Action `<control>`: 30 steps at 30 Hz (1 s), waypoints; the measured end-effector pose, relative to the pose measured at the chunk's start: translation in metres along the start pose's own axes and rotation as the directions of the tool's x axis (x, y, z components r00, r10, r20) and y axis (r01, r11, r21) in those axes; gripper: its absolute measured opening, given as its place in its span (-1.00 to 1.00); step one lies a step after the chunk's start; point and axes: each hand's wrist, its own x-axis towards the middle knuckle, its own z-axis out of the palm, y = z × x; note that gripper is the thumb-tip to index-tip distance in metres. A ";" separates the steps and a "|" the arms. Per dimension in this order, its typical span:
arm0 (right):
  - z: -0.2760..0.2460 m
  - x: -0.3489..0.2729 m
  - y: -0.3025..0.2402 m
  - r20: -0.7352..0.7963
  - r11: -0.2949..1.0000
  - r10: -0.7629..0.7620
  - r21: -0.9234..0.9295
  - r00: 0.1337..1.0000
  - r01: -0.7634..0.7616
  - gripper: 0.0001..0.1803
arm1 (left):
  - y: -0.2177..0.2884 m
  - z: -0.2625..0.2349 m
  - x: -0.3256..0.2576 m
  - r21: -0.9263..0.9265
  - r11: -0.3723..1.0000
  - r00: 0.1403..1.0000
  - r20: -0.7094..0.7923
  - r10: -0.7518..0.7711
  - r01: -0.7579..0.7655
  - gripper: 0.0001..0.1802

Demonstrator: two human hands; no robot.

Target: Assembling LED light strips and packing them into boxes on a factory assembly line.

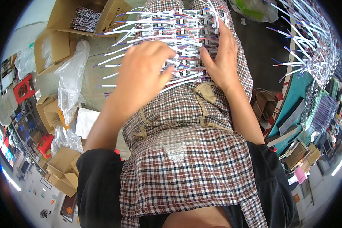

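Checked apron (pixel 193 174) cloth covers the lap from six o'clock up to twelve; we note a pale smudge (pixel 176 151) near centre. Next out, our left hand (pixel 146 68) at eleven: fingers bent, a bit blurred, over the wires; we can't tell if they grip any. Our right hand (pixel 223 57) at one: thumb spread away from extended fingers, laid along the right edge of the wired modules (pixel 192 52). We see those modules in rows across the thighs at twelve, white leads with red and blue ends pointing toward nine. Beyond, we log a clear plastic bag (pixel 69 85) between nine and ten, an open cardboard box (pixel 112 19) at eleven holding more wired pieces (pixel 85 19), a teal table (pixel 298 99) at three, a big wire bundle (pixel 317 57) at two, and a red stool (pixel 24 89) at nine.
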 end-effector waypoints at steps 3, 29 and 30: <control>0.001 -0.002 -0.008 0.009 0.999 0.028 -0.016 1.000 -0.028 -0.06 | 0.010 0.020 -0.011 0.196 0.977 0.994 -0.059 0.093 -0.080 -0.63; 0.003 -0.011 -0.008 -0.047 0.987 0.040 -0.156 0.998 -0.047 -0.12 | -0.025 -0.021 -0.017 0.208 0.928 0.926 -0.288 -0.244 0.309 -0.69; 0.003 -0.010 -0.010 -0.044 0.987 0.041 -0.155 0.998 -0.047 -0.12 | -0.024 -0.016 -0.011 0.126 0.955 0.955 -0.164 -0.249 0.270 -0.68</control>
